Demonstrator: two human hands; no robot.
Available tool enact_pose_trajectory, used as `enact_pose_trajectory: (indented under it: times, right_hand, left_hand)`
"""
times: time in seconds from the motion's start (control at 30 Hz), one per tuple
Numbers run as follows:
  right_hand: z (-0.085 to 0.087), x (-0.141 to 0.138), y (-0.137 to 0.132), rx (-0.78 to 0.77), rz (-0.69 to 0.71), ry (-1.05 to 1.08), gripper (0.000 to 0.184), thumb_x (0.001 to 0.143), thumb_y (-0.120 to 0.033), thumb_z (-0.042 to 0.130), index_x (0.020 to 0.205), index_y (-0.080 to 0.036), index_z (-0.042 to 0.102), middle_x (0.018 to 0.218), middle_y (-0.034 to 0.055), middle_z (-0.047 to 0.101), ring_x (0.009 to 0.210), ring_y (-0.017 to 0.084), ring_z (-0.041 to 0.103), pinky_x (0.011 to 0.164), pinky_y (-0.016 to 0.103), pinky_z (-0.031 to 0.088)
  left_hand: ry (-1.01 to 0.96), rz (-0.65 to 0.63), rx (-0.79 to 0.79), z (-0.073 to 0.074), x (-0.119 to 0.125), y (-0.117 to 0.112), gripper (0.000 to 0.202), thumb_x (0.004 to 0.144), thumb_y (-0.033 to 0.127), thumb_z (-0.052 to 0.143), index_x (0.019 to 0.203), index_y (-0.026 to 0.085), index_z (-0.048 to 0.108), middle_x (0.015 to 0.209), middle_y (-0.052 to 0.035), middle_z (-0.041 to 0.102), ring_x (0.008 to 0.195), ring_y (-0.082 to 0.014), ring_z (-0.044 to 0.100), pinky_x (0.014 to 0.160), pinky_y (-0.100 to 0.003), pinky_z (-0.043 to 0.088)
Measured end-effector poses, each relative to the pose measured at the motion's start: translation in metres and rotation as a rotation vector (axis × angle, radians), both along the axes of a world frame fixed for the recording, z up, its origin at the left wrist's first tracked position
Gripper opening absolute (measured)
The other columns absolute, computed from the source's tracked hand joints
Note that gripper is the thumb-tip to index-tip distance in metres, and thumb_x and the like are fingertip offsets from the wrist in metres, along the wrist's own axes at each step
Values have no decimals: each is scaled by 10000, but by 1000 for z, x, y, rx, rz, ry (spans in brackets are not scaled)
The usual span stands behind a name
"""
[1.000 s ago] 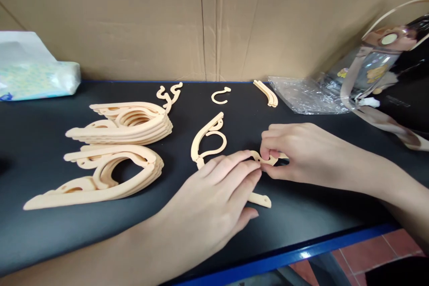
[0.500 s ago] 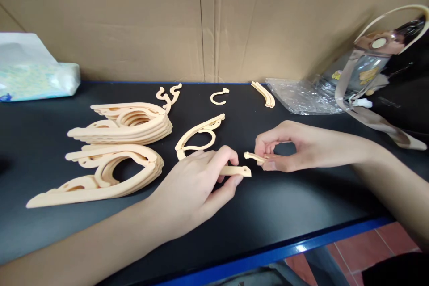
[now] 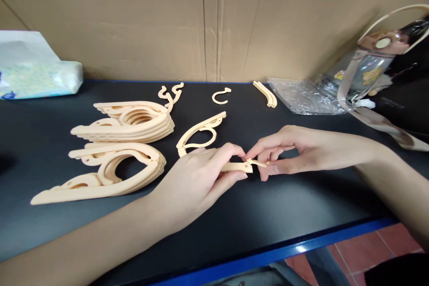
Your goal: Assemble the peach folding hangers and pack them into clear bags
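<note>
My left hand (image 3: 204, 174) pinches a cream plastic hanger arm (image 3: 237, 167), whose end with a small hole sticks out past the fingertips. Between the thumb and fingers of my right hand (image 3: 284, 152) is a small, thin cream piece (image 3: 257, 162), closed in a pinch. Its left end meets or nearly meets the holed end; contact cannot be made out for sure. Behind my left hand a curved hanger part with a ring (image 3: 197, 138) shows; my hand hides whether it joins the held arm.
Two stacks of folded cream hangers (image 3: 130, 187) lie on the left. Farther back are forked hook pieces (image 3: 172, 96), a single hook (image 3: 221, 96) and curved strips (image 3: 266, 94). A clear plastic bag (image 3: 301, 96), a strapped bottle (image 3: 372, 67) and a tissue pack (image 3: 40, 76) stand near the cardboard wall (image 3: 150, 22).
My right hand has moved left, bringing the small piece up to the holed end of the hanger arm. Its fingers have straightened somewhat. My left hand keeps its grip.
</note>
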State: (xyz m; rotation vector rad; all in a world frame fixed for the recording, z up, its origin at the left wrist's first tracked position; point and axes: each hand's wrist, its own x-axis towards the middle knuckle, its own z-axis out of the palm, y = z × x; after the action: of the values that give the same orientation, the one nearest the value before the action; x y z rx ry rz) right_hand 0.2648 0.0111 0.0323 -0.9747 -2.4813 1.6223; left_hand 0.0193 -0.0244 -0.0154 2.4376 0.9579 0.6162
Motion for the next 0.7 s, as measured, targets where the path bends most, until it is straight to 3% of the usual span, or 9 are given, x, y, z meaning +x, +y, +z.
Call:
enact_pose_trajectory:
  times: [0.23,0.43,0.7]
  right_hand:
    - [0,-5,-1,-38,10,43,351,975,-321,543,1302,-217,619,1087,63,750,997,167,693,906,316,511]
    - [-4,-7,-2,-6,25,36,303,972,-319,558,1227,-182,646,1020,48,764,928,142,695,850,280,520]
    - [-4,-10,-7,-20,-23,-5,275,963,-318,573,1191,-183,648,955,25,767,905,150,690,825,297,530]
  left_hand:
    - [9,16,-31,-2,-1,0,148,1019,325,451,1113,251,538,999,28,712,843,-157,694,682,-256,468]
    - [2,9,-7,-5,0,1,115,1021,253,455,1108,249,531,1010,40,712,855,-153,674,719,-252,464]
    - [5,28,-85,-6,0,2,126,1032,287,425,955,245,515,879,35,658,768,-156,639,661,-254,434]
